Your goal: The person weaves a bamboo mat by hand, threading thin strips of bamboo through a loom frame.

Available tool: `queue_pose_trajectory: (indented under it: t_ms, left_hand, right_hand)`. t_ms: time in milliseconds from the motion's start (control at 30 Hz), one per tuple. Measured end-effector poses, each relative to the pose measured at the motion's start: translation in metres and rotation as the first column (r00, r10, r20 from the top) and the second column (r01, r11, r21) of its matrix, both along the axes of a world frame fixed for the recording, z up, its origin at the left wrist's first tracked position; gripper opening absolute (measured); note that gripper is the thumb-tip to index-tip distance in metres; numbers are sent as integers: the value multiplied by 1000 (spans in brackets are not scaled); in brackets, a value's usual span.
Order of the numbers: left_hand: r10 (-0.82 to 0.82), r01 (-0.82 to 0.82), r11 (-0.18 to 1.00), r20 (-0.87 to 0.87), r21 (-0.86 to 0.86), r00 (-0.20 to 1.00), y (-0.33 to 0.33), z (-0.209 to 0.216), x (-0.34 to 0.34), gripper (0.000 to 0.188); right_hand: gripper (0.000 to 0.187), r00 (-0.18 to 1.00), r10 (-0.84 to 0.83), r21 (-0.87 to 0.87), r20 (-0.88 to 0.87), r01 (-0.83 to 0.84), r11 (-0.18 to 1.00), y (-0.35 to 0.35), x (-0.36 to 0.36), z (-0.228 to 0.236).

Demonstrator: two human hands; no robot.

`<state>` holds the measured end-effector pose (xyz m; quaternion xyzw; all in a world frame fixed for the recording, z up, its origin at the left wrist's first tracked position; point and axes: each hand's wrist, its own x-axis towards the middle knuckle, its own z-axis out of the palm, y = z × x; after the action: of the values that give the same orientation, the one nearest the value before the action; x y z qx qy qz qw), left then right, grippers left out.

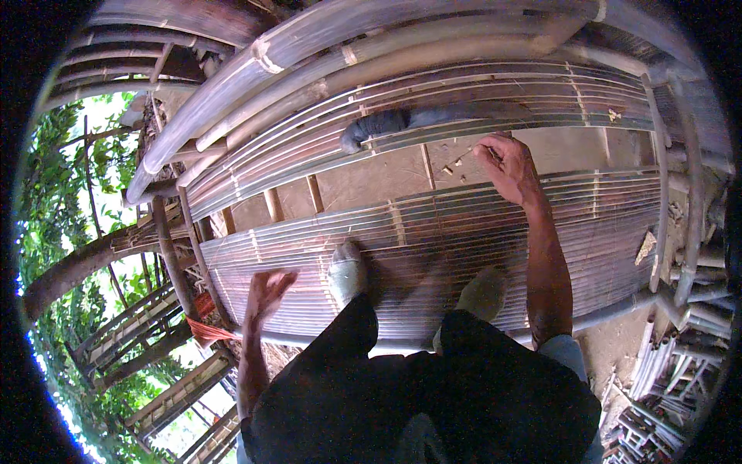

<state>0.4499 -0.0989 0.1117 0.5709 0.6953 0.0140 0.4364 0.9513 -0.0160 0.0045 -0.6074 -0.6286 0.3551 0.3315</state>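
A slatted bamboo platform (433,232) lies below me, its thin strips running left to right, with an open gap between its near and far parts. My right hand (506,168) is raised over that gap, its fingers curled together. Whatever they pinch, if anything, is too small to make out. At the left, my left hand (269,294) hangs above the near slats, smeared by motion. On the far slats rests a long, dark, rounded thing (386,125), maybe rolled cloth; its kind is unclear. My light-coloured shoes (348,274) stand on the near slats.
Thick bamboo poles (309,85) run along the far side. An orange-red strip of material (210,331) hangs at the left corner. Cut bamboo pieces (649,417) are piled at lower right. Small chips (450,168) lie on the ground within the gap. Green foliage (54,209) shows at left.
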Motion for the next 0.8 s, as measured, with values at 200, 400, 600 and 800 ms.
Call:
queue_pose_trajectory:
  t_ms: [200, 400, 600, 800]
  left_hand:
    - [694, -642, 712, 152, -283, 703, -164, 34, -148, 31]
    - [327, -487, 873, -771, 24, 547, -285, 38, -222, 28]
    - [160, 220, 898, -749, 381, 643, -149, -62, -138, 28]
    - [-324, 453, 701, -319, 551, 891, 13, -86, 177, 42]
  right_hand:
    - [17, 984, 170, 61, 47, -172, 983, 5, -14, -5]
    - [13, 970, -180, 69, -162, 194, 979, -5, 7, -7]
    - [15, 973, -219, 60, 74, 215, 975, -26, 4, -8]
    - [31, 987, 9, -81, -161, -23, 996, -9, -31, -38]
